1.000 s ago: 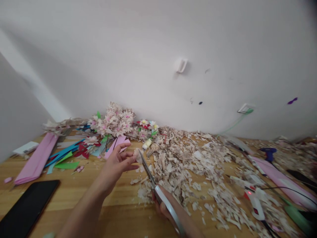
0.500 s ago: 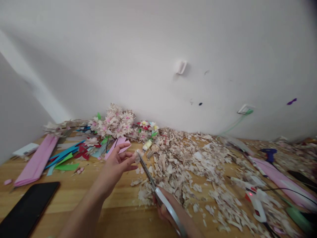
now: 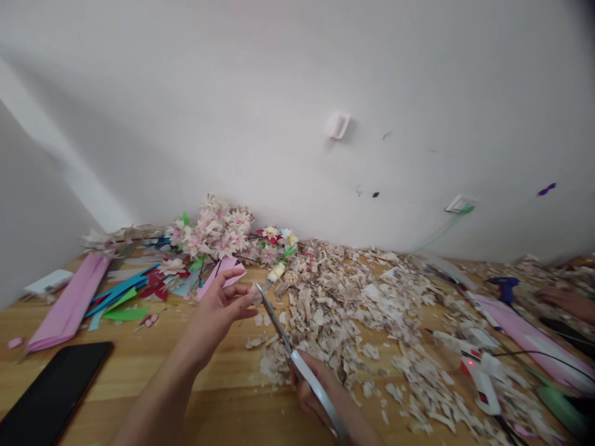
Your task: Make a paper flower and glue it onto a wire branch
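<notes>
My left hand [image 3: 216, 310] pinches a small pale paper piece [image 3: 255, 293] at its fingertips. My right hand [image 3: 316, 390] grips a pair of long steel scissors [image 3: 290, 350], whose pointed tips reach that piece from the right. Under and beside the scissors lies a wide heap of pale paper scraps [image 3: 334, 316]. Behind my left fingers stands a pink paper strip [image 3: 216, 277].
Paper blossoms on branches [image 3: 216, 226] lean against the wall. A black phone [image 3: 53, 396] and folded pink paper [image 3: 69, 300] lie at left. A white glue gun [image 3: 481, 381] and blue glue gun [image 3: 506, 288] lie at right, near a co-worker's hand [image 3: 564, 302].
The scissor tips have shifted slightly left, closer to the pale piece. A co-worker's hand has come into view at the right edge.
</notes>
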Demonstrator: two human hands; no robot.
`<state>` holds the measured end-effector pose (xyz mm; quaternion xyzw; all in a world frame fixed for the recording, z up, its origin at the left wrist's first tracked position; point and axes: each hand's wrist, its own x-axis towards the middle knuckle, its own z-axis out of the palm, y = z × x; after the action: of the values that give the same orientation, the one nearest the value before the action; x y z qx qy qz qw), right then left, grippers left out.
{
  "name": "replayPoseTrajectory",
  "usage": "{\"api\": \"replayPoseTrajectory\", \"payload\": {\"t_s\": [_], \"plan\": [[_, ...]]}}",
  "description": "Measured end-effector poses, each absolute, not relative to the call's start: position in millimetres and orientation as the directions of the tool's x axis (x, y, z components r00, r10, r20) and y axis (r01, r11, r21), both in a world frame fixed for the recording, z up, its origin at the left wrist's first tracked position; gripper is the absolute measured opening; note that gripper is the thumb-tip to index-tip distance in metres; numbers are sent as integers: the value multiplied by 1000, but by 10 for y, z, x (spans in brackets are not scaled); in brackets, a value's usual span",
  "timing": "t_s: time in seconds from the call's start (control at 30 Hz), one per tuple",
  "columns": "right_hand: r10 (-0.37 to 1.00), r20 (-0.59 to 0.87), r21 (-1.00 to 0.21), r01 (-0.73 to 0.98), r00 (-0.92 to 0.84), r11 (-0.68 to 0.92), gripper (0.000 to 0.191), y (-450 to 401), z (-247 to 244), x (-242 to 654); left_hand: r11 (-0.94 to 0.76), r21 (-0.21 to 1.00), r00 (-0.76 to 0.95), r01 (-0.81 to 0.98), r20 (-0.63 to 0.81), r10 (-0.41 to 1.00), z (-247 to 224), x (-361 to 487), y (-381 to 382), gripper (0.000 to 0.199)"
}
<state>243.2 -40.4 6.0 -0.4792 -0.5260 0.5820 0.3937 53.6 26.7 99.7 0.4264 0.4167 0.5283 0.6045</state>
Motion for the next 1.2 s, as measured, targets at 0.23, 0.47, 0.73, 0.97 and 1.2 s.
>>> {"api": "replayPoseTrajectory", "payload": {"t_s": [0.23,0.47,0.73,0.97,1.2], "plan": [[967,-207,-969,-108,-152,-224,62,-343,19,2367,139,933,165,-331,-87,982,864,673,275,45],[973,-185,-854,-468,-139,-229,37,-281,92,2389,355,833,504,-424,-108,857,458,1044,204,39],[974,-198,-809,-544,-106,-224,29,-305,102,2422,386,832,627,-399,-61,777,369,1095,192,35],[969,-204,-806,-537,-140,-247,31,-281,113,2442,366,854,653,-371,-40,756,403,1063,197,34],[972,-209,-850,-471,-107,-235,40,-319,104,2442,372,865,625,-338,-89,776,391,1046,207,35]]}}
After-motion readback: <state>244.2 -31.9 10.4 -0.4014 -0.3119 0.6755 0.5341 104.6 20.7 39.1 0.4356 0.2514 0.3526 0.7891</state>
